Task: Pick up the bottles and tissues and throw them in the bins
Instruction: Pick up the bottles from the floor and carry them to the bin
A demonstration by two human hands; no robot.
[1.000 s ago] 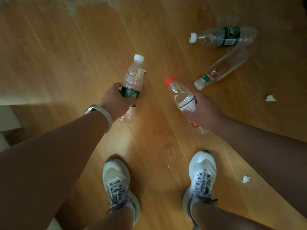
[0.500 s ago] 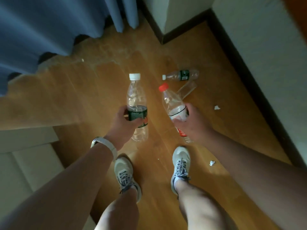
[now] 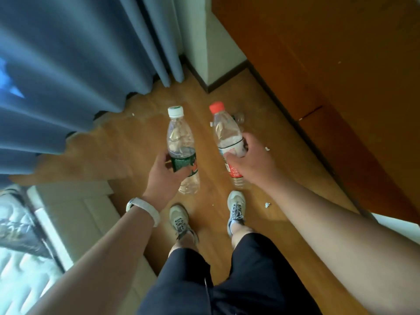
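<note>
1. The left hand [image 3: 164,178] holds the white-capped bottle [image 3: 179,137] upright above the floor [image 3: 127,142], with the fingers curled round its green label.
2. The right hand [image 3: 252,163] grips the red-capped bottle [image 3: 226,133], with the fingers wrapped round its middle.
3. One tissue scrap [image 3: 267,148] lies on the floor right of that hand. A second tissue scrap [image 3: 267,204] lies near the right shoe [image 3: 236,208].

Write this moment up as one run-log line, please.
left hand: holds white-capped bottle | right hand: holds red-capped bottle | floor: tissue scraps lying | bins: not in view
</note>
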